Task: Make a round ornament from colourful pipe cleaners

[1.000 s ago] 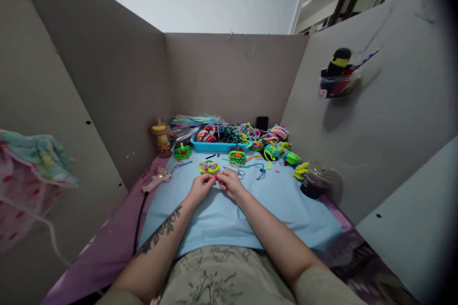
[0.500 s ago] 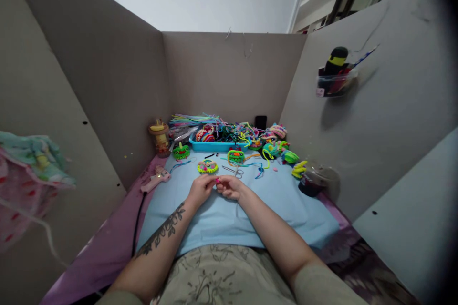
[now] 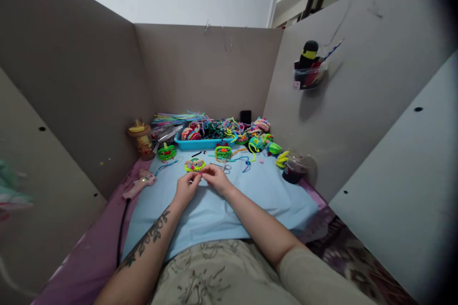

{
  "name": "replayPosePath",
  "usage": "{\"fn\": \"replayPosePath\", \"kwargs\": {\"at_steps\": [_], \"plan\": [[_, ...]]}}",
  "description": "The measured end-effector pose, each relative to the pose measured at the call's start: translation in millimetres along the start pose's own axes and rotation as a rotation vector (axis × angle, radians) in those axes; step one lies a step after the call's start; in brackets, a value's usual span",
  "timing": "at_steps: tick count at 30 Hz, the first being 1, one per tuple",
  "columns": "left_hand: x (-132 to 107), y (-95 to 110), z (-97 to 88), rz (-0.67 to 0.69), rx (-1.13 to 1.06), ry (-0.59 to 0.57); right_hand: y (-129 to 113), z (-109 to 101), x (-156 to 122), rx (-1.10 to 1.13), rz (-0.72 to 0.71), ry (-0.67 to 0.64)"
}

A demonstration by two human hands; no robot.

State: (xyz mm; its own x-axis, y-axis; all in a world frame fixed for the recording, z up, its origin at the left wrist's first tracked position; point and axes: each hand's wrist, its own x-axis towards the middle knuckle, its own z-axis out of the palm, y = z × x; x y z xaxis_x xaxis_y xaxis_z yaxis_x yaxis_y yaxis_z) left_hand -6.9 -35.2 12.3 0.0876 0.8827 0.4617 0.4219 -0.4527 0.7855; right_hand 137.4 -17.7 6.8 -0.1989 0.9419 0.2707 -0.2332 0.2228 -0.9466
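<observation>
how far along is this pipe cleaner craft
Done, seemingly: several fuzzy pieces lying on the blue mat. In hand: left hand and right hand pinch a tiny piece, too small to identify. Left: many loose pipe cleaners in the blue tray.

A dark leafy vine tattoo [image 3: 146,239] runs along the bare left forearm, ending near the wrist of the left hand [image 3: 186,187]. The right arm wears a short beige sleeve [image 3: 315,276]. A beige garment with dark line-drawn print [image 3: 214,274] covers the torso.
</observation>
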Motion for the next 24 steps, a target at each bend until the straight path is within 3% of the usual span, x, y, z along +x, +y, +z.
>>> {"fn": "replayPosePath", "kwargs": {"at_steps": [5, 10, 17, 24], "plan": [[5, -6, -5.5, -0.212, -0.167, -0.075, 0, 0, -4, -0.468, -0.314, 0.029], [5, -11, -5.4, -0.278, -0.255, -0.126, 5, -3, -4, -0.609, -0.467, 0.004], [4, -6, -4.3, -0.300, -0.316, -0.182, 8, -7, -5, -0.702, -0.488, -0.002], [2, -15, -1.3, -0.249, -0.269, -0.216, 9, -10, -7, -0.758, -0.473, -0.019]]}}
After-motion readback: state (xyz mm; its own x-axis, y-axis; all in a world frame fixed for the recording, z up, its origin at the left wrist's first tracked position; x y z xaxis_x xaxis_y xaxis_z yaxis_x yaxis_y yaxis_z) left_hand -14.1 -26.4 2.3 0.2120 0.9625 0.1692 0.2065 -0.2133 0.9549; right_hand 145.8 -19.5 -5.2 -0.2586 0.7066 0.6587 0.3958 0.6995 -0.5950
